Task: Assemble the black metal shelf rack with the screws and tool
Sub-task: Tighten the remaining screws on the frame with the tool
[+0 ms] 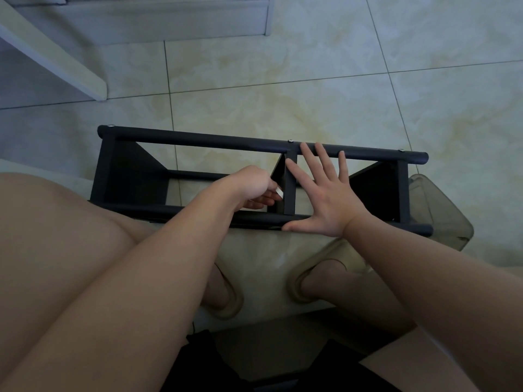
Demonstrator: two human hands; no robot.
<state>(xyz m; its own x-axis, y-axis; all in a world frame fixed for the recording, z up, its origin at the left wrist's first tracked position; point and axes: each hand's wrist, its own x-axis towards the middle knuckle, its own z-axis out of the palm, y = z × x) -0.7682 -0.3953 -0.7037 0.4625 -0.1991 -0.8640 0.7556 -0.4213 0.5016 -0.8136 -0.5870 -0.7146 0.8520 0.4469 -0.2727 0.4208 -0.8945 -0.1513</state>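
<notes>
As left hand (pixel 252 183) pinches a pale sliver (pixel 279 191), right hand (pixel 325 199) splays on tubular rack (pixel 198 139)

Glossy cream-and-beige marbled floor tiles (pixel 311 103), divided by thin dark grout lines, fill most of the frame under dim, cool light. 2 pale furniture pieces occupy the upper left: a slanted white flat board (pixel 56 60) and, along the top edge, a light-grey wood-grain cabinet base (pixel 169 21). A translucent grey plastic container (pixel 441 213) sits at centre right.
</notes>
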